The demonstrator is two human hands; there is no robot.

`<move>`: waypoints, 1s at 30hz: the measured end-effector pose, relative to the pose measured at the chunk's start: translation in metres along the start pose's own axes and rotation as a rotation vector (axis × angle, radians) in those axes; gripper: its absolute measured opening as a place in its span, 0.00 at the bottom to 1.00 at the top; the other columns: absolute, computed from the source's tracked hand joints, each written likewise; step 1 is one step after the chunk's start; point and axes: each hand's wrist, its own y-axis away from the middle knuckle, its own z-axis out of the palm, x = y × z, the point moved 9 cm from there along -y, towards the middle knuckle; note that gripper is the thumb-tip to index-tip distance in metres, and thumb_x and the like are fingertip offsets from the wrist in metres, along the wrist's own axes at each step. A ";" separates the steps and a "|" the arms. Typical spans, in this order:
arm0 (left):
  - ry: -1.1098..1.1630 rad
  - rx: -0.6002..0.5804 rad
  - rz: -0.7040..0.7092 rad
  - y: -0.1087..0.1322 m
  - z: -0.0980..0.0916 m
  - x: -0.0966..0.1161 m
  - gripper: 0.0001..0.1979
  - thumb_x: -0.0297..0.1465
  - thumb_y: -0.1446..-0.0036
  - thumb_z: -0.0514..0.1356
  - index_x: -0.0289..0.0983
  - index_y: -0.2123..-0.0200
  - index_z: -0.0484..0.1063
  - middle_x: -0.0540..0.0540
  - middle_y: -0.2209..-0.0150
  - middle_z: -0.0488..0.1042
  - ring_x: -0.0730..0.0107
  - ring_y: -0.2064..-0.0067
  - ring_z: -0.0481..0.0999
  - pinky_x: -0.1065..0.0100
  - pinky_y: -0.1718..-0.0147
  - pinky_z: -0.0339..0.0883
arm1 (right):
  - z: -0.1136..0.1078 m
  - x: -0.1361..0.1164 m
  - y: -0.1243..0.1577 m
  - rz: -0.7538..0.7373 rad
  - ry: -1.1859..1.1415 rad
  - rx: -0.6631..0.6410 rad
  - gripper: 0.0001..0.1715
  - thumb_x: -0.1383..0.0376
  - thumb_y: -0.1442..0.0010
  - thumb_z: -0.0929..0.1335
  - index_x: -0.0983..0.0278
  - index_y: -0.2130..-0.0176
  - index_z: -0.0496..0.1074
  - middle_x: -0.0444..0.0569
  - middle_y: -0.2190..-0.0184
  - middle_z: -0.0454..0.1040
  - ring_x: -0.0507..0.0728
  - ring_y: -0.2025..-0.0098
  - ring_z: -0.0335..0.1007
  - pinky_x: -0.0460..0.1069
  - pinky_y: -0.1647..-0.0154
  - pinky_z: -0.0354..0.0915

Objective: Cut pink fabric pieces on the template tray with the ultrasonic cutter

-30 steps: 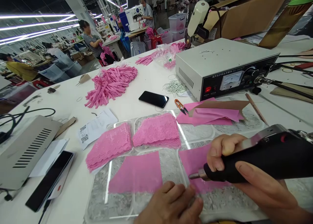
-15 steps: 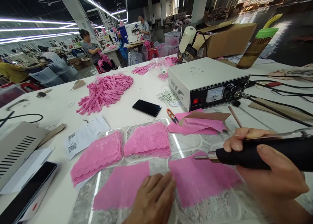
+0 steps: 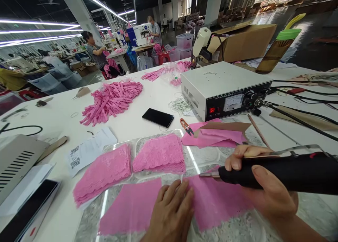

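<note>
My right hand (image 3: 264, 185) is wrapped round a black ultrasonic welding gun (image 3: 285, 171). Its slim metal tip points left, at the upper edge of the right pink fabric panel (image 3: 213, 207); whether it touches the cloth I cannot tell. My left hand (image 3: 171, 210) lies flat, fingers stretched, over the inner edges of that panel and the left pink panel (image 3: 132, 210). Both panels lie on a clear template (image 3: 163, 178) over a grey marbled surface. Just behind them sit two stacks of pink lace pieces, a left stack (image 3: 105, 171) and a right stack (image 3: 160, 152).
A control box (image 3: 224, 87) with a dial and cables stands behind my right hand. Nearby are orange thread snips (image 3: 186, 126), pink and brown scraps (image 3: 219, 133), a phone (image 3: 157, 117), a heap of pink straps (image 3: 112, 99) and a bottle (image 3: 277, 52). Co-workers sit farther back.
My right hand has moved left with the welding gun, bringing its tip nearer my left hand. My left hand has shifted slightly right, its fingers reaching further onto the right panel.
</note>
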 end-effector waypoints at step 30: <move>-0.087 0.068 0.043 -0.001 -0.001 -0.001 0.16 0.30 0.31 0.47 0.36 0.50 0.73 0.44 0.50 0.76 0.63 0.47 0.72 0.63 0.52 0.63 | -0.029 -0.020 -0.008 -0.066 0.004 0.175 0.05 0.61 0.45 0.71 0.60 0.68 0.73 0.47 0.71 0.64 0.53 0.75 0.61 0.52 0.74 0.68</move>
